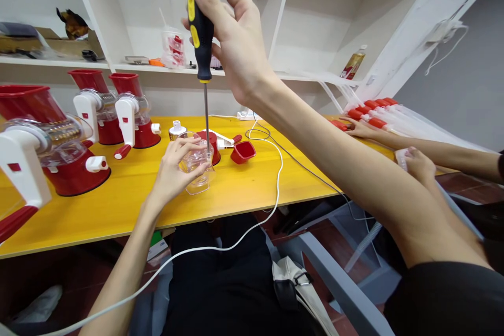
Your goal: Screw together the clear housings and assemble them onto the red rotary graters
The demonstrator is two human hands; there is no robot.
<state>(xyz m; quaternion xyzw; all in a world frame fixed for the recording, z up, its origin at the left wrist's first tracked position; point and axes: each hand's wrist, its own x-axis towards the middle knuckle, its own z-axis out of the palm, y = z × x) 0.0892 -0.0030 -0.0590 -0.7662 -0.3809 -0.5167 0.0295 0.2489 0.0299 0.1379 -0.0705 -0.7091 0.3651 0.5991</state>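
My right hand is raised high and closed round the black-and-yellow handle of a screwdriver. Its thin shaft points straight down into a clear plastic cylinder. My left hand grips that clear part and holds it upright on the yellow table. Just behind the clear part lie a red base piece, a small white cap part and a red scoop-shaped piece.
Three red-and-white rotary graters stand along the table's left side. A white cable loops across the table and down. At the right, another person's hands rest by red-capped clear tubes. Shelves behind hold boxes.
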